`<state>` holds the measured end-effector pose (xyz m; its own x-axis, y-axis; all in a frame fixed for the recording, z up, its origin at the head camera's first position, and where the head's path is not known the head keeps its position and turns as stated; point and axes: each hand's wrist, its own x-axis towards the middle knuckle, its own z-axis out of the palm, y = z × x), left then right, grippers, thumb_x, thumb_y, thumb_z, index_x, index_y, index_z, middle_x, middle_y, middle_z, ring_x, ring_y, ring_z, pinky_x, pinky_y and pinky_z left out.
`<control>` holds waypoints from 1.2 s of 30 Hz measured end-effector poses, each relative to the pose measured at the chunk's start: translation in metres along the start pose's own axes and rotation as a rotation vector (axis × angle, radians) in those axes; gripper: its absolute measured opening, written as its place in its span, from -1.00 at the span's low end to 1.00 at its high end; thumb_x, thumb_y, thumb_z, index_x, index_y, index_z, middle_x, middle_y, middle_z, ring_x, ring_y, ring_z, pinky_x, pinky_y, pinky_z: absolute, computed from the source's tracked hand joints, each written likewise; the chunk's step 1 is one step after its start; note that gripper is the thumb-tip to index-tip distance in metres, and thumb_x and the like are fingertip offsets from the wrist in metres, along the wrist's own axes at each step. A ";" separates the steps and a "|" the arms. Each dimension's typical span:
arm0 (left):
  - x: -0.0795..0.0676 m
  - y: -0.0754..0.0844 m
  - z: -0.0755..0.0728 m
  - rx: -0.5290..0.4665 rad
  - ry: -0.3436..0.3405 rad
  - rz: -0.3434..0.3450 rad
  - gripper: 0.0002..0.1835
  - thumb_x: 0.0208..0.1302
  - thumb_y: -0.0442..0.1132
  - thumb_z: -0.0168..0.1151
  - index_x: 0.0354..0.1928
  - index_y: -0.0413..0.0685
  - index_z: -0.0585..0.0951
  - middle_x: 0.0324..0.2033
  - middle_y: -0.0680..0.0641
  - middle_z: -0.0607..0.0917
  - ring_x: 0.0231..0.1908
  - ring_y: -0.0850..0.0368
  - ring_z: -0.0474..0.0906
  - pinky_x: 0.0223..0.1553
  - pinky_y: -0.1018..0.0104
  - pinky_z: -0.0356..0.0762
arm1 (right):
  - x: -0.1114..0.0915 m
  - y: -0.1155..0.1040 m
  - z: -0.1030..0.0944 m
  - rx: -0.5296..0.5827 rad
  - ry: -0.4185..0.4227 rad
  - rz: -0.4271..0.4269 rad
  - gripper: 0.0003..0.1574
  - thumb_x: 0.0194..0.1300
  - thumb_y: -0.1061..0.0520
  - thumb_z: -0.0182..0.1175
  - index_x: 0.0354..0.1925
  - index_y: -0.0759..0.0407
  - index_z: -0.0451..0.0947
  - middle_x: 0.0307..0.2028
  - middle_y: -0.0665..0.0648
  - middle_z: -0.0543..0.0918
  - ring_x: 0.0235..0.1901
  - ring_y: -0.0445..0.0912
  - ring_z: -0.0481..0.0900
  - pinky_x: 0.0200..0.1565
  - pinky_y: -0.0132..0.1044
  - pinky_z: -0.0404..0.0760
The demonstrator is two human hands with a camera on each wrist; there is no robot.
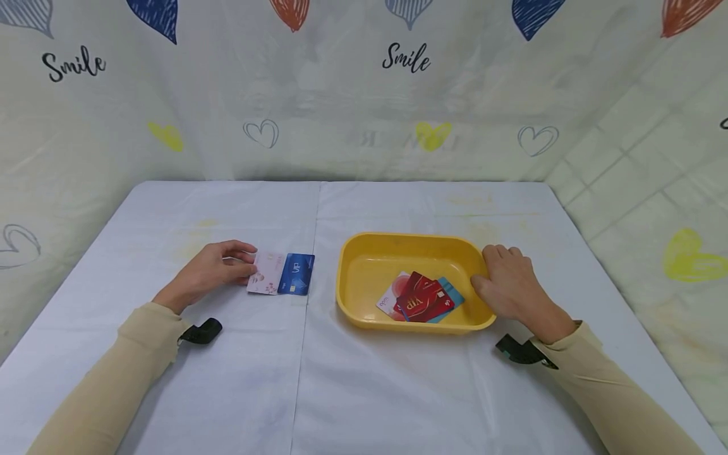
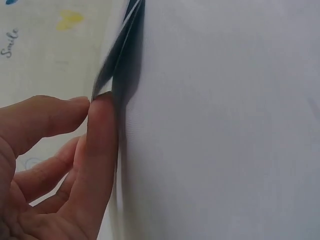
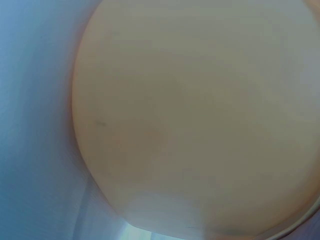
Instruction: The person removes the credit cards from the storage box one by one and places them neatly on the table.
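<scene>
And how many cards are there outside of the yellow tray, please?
2: a pale floral card, pinched by the left hand, and a blue VIP card beside it, nearer the yellow tray. Another could be hidden beneath them.

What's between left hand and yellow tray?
In the head view: the pale card the left hand pinches, a blue VIP card, then bare white cloth up to the yellow tray.
</scene>
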<state>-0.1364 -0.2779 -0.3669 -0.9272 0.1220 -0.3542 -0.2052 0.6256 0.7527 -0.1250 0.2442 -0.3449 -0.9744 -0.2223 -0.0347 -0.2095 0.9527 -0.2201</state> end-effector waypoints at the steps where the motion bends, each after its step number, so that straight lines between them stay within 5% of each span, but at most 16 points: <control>1: 0.000 0.000 0.000 0.000 -0.001 0.001 -0.41 0.39 -0.12 0.34 0.39 -0.12 0.44 0.16 -0.22 0.59 0.00 0.06 0.66 -0.08 0.45 0.71 | 0.000 0.000 0.000 0.002 0.000 0.000 -0.68 0.31 0.12 -0.04 -0.16 0.38 0.40 -0.36 0.22 0.43 -0.28 0.16 0.32 -0.23 -0.09 0.25; 17: -0.008 0.004 -0.006 0.034 -0.029 0.044 -0.53 0.51 -0.04 0.18 0.32 -0.11 0.49 0.16 -0.24 0.58 0.06 -0.07 0.65 -0.02 0.26 0.77 | -0.002 0.001 0.000 0.003 -0.002 -0.004 -0.67 0.32 0.11 -0.05 -0.15 0.38 0.40 -0.37 0.21 0.42 -0.29 0.15 0.31 -0.25 -0.12 0.23; 36: -0.016 0.035 -0.012 0.148 0.036 0.098 -0.48 0.53 0.13 0.12 0.32 -0.02 0.52 0.16 -0.19 0.68 0.01 -0.05 0.71 0.26 -0.13 0.56 | -0.003 0.000 0.000 0.003 -0.011 -0.001 -0.63 0.34 0.07 -0.06 -0.11 0.39 0.39 -0.32 0.23 0.44 -0.26 0.15 0.31 -0.23 -0.11 0.24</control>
<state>-0.1320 -0.2672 -0.3286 -0.9516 0.1617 -0.2612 -0.0677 0.7190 0.6917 -0.1224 0.2449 -0.3444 -0.9731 -0.2257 -0.0454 -0.2104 0.9518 -0.2232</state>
